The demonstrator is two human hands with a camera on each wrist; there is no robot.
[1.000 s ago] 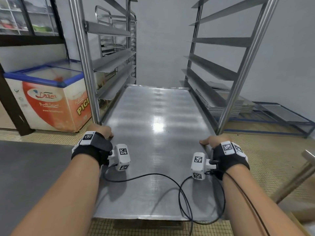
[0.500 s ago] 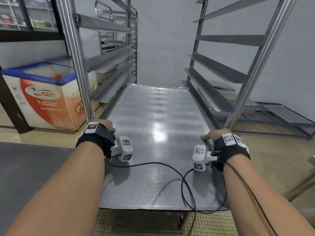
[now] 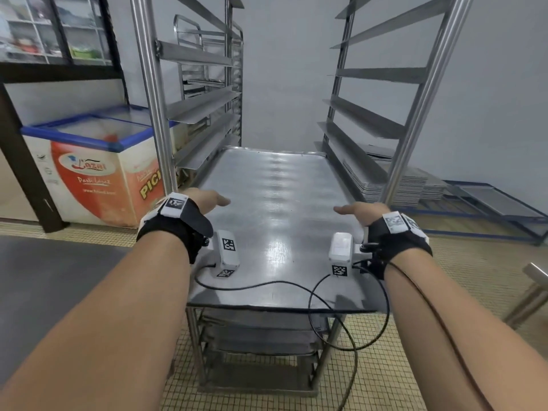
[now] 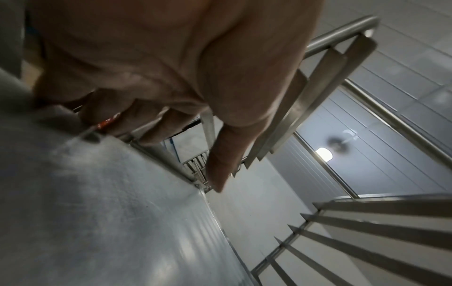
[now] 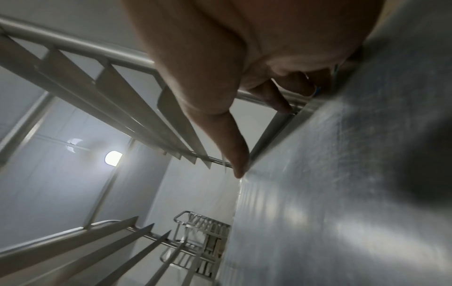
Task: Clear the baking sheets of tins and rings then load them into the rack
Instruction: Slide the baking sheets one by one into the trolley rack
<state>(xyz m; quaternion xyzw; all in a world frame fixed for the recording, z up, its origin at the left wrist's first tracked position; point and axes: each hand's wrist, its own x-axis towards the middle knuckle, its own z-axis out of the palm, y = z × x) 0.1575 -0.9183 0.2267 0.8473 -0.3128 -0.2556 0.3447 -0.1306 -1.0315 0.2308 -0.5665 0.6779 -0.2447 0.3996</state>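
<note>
Steel everywhere: a large flat stainless-steel baking sheet (image 3: pixel 275 221) lies level on the side rails of a tall steel tray rack (image 3: pixel 148 93), its near edge sticking out in front of the uprights toward the person. The left hand (image 3: pixel 204 200) and right hand (image 3: pixel 363 209) sit at the sheet's left and right edges, thumbs pointing inward over the metal. From the head view I cannot tell whether the fingers touch it. The left wrist camera shows that hand's fingers (image 4: pixel 146 123) loosely bent over the sheet's rim, thumb straight and clear of the surface; the right wrist camera shows the same on the other side, fingers (image 5: pixel 276 96) reaching down past the rim, thumb extended. Only the head view shows a chest freezer (image 3: pixel 98 170) with a blue-trimmed lid left of the rack, its orange panel reading "Lazai" and "PIC", and a stack of grey metal trays (image 3: pixel 412 185) on the floor to the right.
</note>
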